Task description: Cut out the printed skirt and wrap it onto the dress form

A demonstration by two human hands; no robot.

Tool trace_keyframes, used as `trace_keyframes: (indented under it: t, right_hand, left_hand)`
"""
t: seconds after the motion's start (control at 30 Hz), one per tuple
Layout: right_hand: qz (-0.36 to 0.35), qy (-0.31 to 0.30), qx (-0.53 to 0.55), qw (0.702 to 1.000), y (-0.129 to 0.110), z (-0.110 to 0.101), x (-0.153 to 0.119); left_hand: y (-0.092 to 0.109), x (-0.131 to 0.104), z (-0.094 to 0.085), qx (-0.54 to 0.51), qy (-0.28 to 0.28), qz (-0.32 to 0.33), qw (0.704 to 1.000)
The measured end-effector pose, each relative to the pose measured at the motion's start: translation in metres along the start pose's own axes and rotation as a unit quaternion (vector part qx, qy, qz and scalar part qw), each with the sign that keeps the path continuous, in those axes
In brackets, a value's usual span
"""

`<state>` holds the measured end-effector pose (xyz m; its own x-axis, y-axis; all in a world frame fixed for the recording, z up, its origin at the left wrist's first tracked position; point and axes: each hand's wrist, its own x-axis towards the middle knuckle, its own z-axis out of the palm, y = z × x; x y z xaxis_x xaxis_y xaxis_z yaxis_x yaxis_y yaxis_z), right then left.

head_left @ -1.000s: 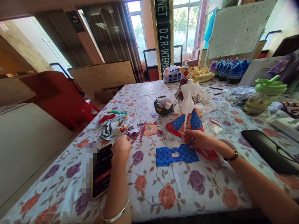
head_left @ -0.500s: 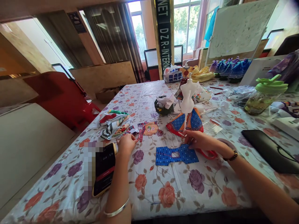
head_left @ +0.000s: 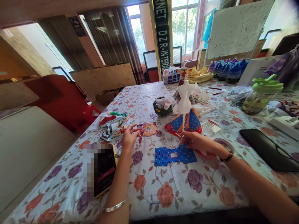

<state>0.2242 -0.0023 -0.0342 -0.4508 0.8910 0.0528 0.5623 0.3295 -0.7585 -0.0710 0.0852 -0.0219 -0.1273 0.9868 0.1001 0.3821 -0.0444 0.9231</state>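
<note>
A blue printed cloth piece (head_left: 163, 157) with a small cut-out in its middle lies flat before me. At its upper right edge, my right hand (head_left: 198, 143) is closed with bent fingers, its fingertips on the cloth. Red loop handles (head_left: 207, 154), seemingly of scissors, show partly under that hand. My left hand (head_left: 129, 137) is open, thumb and forefinger apart, beside the red-trimmed strip of an orange patterned cloth piece (head_left: 149, 129). Behind my right hand stands a small white dress form (head_left: 184, 96), in front of a blue, orange and red skirt-shaped cloth (head_left: 195, 119).
A phone (head_left: 105, 174) lies by my left forearm, with folded fabrics (head_left: 113, 124) beyond it. A dark basket (head_left: 162, 107) holds white scraps. To the right are a black case (head_left: 266, 151), a green-lidded jar (head_left: 261, 96) and a roll of tape (head_left: 225, 144).
My left hand has lifted slightly off the red-trimmed strip and its fingers have spread. My right hand stays at the blue cloth's edge. The whole view has shifted a little.
</note>
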Motion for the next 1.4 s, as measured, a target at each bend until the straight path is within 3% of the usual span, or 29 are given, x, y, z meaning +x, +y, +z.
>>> trace_keyframes:
  t: [0.33,0.57,0.77,0.9,1.17,1.27,1.4]
  right_hand:
    - [-0.007,0.004,-0.012,1.000,-0.002,0.003,-0.001]
    - [-0.005,0.006,-0.018,1.000,-0.008,0.002,-0.002]
    - [-0.006,0.004,-0.019,1.000,-0.008,0.003,-0.002]
    - [-0.010,0.005,-0.018,1.000,-0.007,0.004,-0.002]
    - [-0.026,0.013,-0.017,0.999,-0.003,0.005,0.000]
    - [-0.036,0.015,-0.013,0.999,-0.003,0.006,0.000]
    - [-0.047,0.014,-0.007,0.999,-0.004,0.008,0.000]
  left_hand:
    - [0.004,0.008,0.015,-0.138,0.025,0.061,0.988]
    - [-0.007,0.007,0.013,-0.151,0.046,-0.025,0.987]
    - [-0.004,0.002,0.005,-0.166,0.049,-0.077,0.982]
    - [-0.005,0.005,0.009,-0.149,0.040,-0.065,0.986]
    - [0.001,0.021,0.022,-0.070,-0.001,0.077,0.995]
    - [0.002,0.016,0.020,0.002,-0.010,0.096,0.995]
    - [-0.001,0.001,0.013,0.112,0.032,0.100,0.988]
